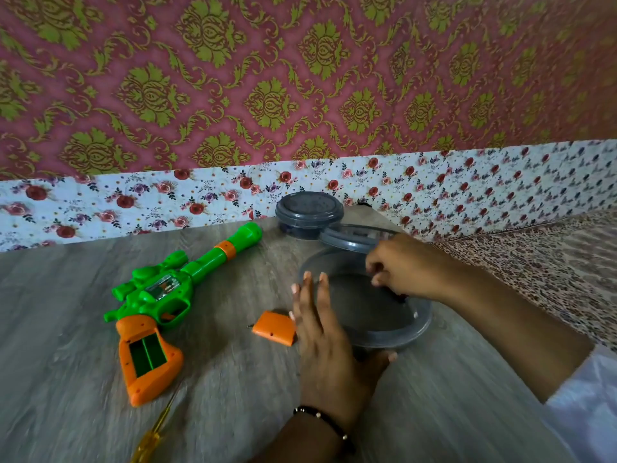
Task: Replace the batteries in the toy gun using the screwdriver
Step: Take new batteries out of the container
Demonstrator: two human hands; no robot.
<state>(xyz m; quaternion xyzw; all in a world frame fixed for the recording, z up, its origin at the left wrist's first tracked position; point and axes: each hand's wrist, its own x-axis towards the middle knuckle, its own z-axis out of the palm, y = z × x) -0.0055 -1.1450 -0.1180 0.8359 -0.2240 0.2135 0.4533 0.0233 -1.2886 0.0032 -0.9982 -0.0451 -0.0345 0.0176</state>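
The green and orange toy gun (167,289) lies on the table at the left, and the battery bay in its orange grip (147,355) is uncovered and looks empty. Its orange cover (275,329) lies loose beside a tiny screw (249,326). The yellow-handled screwdriver (150,436) lies at the near edge. My left hand (327,345) rests straight-fingered against the side of an open grey round container (414,329), thumb on the near rim. My right hand (404,269) reaches into it with curled fingers. A small dark and red thing, seemingly a battery (401,297), shows under the palm.
The container's grey lid (350,237) leans at its far rim. A second grey container (309,208), lid on, stands behind near the floral wall. A patterned cloth surface (534,262) lies to the right of the wood-grain table (233,396).
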